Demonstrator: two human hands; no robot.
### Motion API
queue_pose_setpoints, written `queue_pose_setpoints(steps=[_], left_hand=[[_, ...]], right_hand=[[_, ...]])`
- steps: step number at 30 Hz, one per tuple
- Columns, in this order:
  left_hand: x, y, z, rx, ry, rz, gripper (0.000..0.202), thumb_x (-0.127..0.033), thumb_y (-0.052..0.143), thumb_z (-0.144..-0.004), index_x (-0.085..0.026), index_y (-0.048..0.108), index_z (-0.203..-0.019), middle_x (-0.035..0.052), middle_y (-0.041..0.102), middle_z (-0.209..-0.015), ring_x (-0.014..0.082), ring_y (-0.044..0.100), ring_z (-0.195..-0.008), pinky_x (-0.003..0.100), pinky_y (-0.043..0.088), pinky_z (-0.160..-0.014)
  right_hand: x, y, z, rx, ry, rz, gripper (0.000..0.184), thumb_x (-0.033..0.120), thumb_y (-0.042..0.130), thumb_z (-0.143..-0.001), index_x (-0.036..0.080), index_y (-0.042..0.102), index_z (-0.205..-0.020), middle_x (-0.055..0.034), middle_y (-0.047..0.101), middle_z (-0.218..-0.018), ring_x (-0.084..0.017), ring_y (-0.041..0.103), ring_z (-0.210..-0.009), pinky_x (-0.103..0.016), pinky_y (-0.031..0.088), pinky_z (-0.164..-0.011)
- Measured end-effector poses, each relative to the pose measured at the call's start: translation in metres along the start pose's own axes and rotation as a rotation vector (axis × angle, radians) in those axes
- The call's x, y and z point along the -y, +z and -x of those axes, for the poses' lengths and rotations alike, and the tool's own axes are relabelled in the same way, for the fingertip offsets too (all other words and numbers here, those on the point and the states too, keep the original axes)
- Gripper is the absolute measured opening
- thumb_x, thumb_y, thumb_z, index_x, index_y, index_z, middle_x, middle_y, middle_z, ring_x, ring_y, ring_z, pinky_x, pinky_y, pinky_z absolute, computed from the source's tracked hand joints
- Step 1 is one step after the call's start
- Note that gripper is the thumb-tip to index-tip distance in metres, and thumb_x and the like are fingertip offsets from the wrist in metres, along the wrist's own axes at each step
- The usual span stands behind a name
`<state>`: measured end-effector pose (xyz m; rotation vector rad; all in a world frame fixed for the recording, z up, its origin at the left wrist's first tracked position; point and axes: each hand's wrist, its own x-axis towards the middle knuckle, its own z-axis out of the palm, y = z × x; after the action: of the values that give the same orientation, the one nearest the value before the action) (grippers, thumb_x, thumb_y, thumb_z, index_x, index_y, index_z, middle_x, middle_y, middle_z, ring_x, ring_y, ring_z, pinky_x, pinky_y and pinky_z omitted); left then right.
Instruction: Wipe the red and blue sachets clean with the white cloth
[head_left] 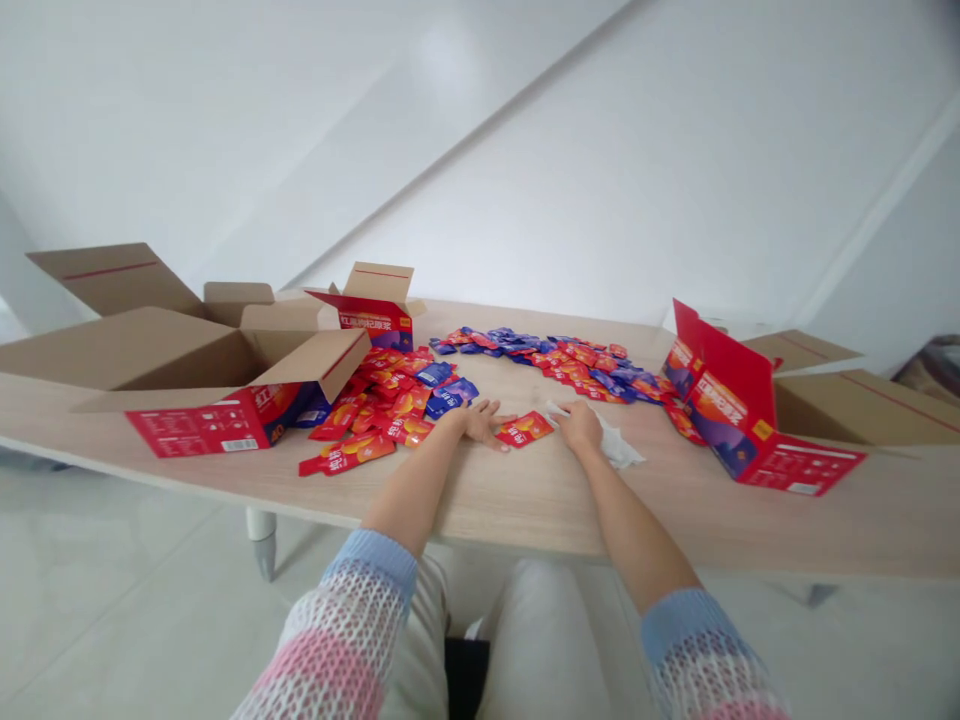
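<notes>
Two bare hands are resting on the light wooden tabletop point(525, 505), and neither hand is lifting anything. The left hand point(476, 422) is lying flat and open, with its fingers point(499, 428) spreading out just beside one red sachet point(523, 429), which is lying alone between the hands. The right hand point(579, 425) is pressing on a crumpled white tissue point(616, 450), but I cannot tell if it is gripping the tissue or only resting on it. Many red sachets point(382, 400) are lying in a loose pile toward the left, and a curved band of blue and red sachets point(540, 362) is stretching along the far side of the table. Three opened red cartons point(739, 420) are standing near these piles, while two brown cardboard boxes point(127, 350) are sitting at the table's left and right ends.
</notes>
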<state>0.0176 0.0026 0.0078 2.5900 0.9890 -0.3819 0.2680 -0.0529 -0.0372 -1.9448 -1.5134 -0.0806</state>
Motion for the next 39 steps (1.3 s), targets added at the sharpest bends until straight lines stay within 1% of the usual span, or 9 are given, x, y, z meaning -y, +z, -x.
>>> queue_pose_setpoints(steps=[4, 7, 11, 14, 17, 25, 30, 36, 39], left_hand=[[0.002, -0.001, -0.002, 0.014, 0.007, -0.015, 0.109, -0.081, 0.056, -0.061, -0.039, 0.008, -0.15, 0.0044, -0.014, -0.155, 0.0361, -0.012, -0.141, 0.066, -0.005, -0.105], [0.004, 0.0, -0.002, 0.019, 0.019, -0.026, 0.108, -0.082, 0.055, -0.062, -0.039, 0.01, -0.15, 0.0044, -0.014, -0.155, 0.0362, -0.012, -0.141, 0.066, -0.006, -0.105], [0.003, 0.0, 0.001, 0.02, 0.003, -0.046, 0.11, -0.083, 0.053, -0.061, -0.032, 0.015, -0.151, 0.006, -0.012, -0.155, 0.0346, -0.012, -0.141, 0.06, -0.006, -0.108], [0.001, 0.0, 0.003, 0.011, -0.016, -0.052, 0.114, -0.084, 0.053, -0.06, -0.026, 0.015, -0.151, 0.0085, -0.014, -0.155, 0.0326, -0.011, -0.142, 0.056, -0.005, -0.111], [0.0, 0.0, 0.002, 0.024, -0.008, -0.061, 0.11, -0.083, 0.052, -0.062, -0.028, 0.02, -0.15, 0.0079, -0.016, -0.155, 0.0322, -0.012, -0.142, 0.058, -0.005, -0.109], [0.004, -0.001, 0.001, 0.033, 0.023, -0.055, 0.106, -0.079, 0.054, -0.065, -0.037, 0.006, -0.15, 0.0061, -0.015, -0.155, 0.0336, -0.011, -0.142, 0.065, -0.005, -0.105], [0.002, -0.004, 0.003, 0.045, 0.02, -0.067, 0.105, -0.079, 0.052, -0.066, -0.036, 0.006, -0.15, 0.0071, -0.014, -0.155, 0.0337, -0.012, -0.142, 0.065, -0.004, -0.105], [0.003, -0.001, 0.004, -0.014, 0.021, -0.074, 0.104, -0.081, 0.047, -0.068, -0.032, 0.006, -0.151, 0.009, -0.011, -0.156, 0.0333, -0.01, -0.142, 0.063, -0.002, -0.107], [0.003, 0.002, 0.004, -0.036, 0.015, -0.07, 0.102, -0.08, 0.047, -0.069, -0.033, 0.009, -0.151, 0.0073, -0.007, -0.157, 0.0317, -0.008, -0.143, 0.061, -0.002, -0.108]], right_hand=[[0.009, -0.006, 0.001, -0.157, -0.128, -0.236, 0.032, 0.039, 0.062, -0.081, 0.019, 0.072, -0.104, -0.0107, 0.066, -0.105, -0.024, 0.061, -0.096, -0.036, 0.046, -0.087], [0.028, -0.006, 0.006, -0.171, -0.277, -0.43, 0.029, 0.04, 0.061, -0.082, 0.02, 0.072, -0.1, -0.0095, 0.066, -0.102, -0.023, 0.061, -0.095, -0.035, 0.047, -0.087], [0.052, 0.004, 0.022, 0.052, -0.467, -0.536, 0.027, 0.037, 0.066, -0.079, 0.022, 0.071, -0.101, -0.0059, 0.067, -0.095, -0.02, 0.062, -0.088, -0.032, 0.048, -0.081], [0.06, 0.01, 0.031, 0.304, -0.553, -0.449, 0.031, 0.034, 0.071, -0.075, 0.024, 0.07, -0.104, -0.0044, 0.069, -0.097, -0.019, 0.062, -0.088, -0.031, 0.048, -0.08], [0.057, 0.01, 0.029, 0.385, -0.572, -0.313, 0.025, 0.03, 0.069, -0.077, 0.027, 0.072, -0.102, -0.0034, 0.069, -0.102, -0.02, 0.062, -0.096, -0.029, 0.045, -0.085], [0.026, 0.01, 0.007, 0.183, -0.207, -0.046, 0.028, 0.031, 0.062, -0.083, 0.028, 0.07, -0.11, -0.0059, 0.068, -0.107, -0.021, 0.061, -0.096, -0.029, 0.045, -0.08], [0.014, 0.003, 0.005, 0.116, 0.001, 0.03, 0.027, 0.029, 0.059, -0.085, 0.029, 0.071, -0.108, -0.0065, 0.067, -0.105, -0.022, 0.06, -0.098, -0.029, 0.044, -0.081], [0.02, -0.005, 0.002, -0.101, -0.215, -0.278, 0.028, 0.024, 0.053, -0.088, 0.018, 0.068, -0.111, -0.009, 0.064, -0.107, -0.02, 0.056, -0.103, -0.03, 0.041, -0.093], [0.036, -0.003, 0.008, -0.115, -0.329, -0.445, 0.026, 0.025, 0.052, -0.089, 0.018, 0.066, -0.11, -0.0086, 0.062, -0.106, -0.02, 0.055, -0.102, -0.032, 0.04, -0.093]])
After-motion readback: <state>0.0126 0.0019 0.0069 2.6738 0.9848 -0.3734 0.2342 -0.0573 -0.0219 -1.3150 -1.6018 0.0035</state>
